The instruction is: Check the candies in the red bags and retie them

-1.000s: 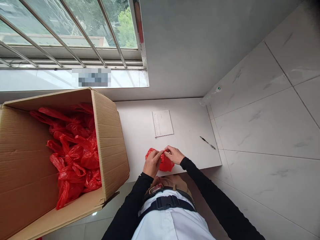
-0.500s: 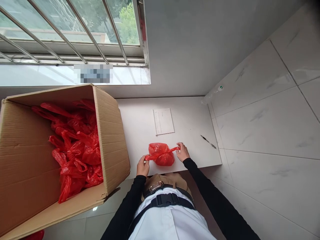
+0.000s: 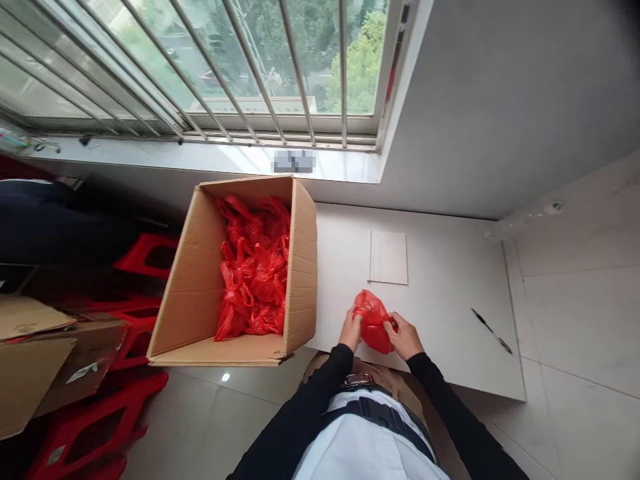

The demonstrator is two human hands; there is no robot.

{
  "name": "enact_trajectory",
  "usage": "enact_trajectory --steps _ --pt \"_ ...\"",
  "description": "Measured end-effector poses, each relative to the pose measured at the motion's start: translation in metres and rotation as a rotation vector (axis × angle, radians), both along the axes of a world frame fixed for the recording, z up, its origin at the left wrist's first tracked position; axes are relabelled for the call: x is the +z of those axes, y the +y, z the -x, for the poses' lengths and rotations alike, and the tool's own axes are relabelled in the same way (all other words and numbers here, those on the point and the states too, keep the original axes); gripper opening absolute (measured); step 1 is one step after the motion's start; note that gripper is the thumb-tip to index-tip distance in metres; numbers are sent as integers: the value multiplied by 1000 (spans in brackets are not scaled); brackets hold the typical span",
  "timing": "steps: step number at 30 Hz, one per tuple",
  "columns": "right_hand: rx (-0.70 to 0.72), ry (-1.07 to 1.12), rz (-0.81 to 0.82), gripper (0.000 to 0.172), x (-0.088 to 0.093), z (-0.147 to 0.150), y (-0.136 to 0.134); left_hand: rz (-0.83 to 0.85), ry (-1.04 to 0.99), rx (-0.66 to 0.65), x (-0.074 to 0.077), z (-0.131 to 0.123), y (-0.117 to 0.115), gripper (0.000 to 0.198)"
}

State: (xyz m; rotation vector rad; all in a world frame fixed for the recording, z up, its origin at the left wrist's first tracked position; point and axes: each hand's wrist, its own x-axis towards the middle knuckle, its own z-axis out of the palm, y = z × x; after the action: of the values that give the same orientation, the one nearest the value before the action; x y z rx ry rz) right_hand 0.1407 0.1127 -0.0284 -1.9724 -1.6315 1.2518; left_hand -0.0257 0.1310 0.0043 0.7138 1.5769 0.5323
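Note:
A filled red plastic bag [image 3: 373,313] is at the near edge of the white table [image 3: 445,267]. My left hand [image 3: 351,328] is closed on the bag's left side, its fingers partly hidden by the plastic. On the other side, my right hand [image 3: 404,335] pinches the red plastic between thumb and fingers. To the left stands an open cardboard box [image 3: 300,267] with several knotted red bags [image 3: 260,267] inside. Beyond the bag in my hands lies a white sheet or pad [image 3: 389,258]. A pen [image 3: 491,331] rests on the table at the right.
Red plastic stools [image 3: 95,420] stand on the floor at the left, with another cardboard box [image 3: 75,380] by them. A person's dark clothing [image 3: 55,227] shows at the far left. A barred window [image 3: 260,80] is above the table, and a tiled wall [image 3: 585,320] bounds the right.
The view has swung left, bringing stools and a second box into sight. My hands have come closer together, and the bag's stretched-out handles are now gathered in against it.

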Motion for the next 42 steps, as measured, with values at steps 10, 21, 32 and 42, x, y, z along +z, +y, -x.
enact_trajectory --steps 10,21,32,42 --pt "-42 201 -308 32 166 60 -5 -332 -372 288 139 37 12 51" --pt "13 391 -248 41 183 90 -14 -403 465 138 173 258 49 43" --pt "-52 279 -46 37 142 70 -24 -83 995 -334 53 308 40 48" --pt "-53 326 -26 36 134 108 -27 34 887 -654 -3 306 55 37"
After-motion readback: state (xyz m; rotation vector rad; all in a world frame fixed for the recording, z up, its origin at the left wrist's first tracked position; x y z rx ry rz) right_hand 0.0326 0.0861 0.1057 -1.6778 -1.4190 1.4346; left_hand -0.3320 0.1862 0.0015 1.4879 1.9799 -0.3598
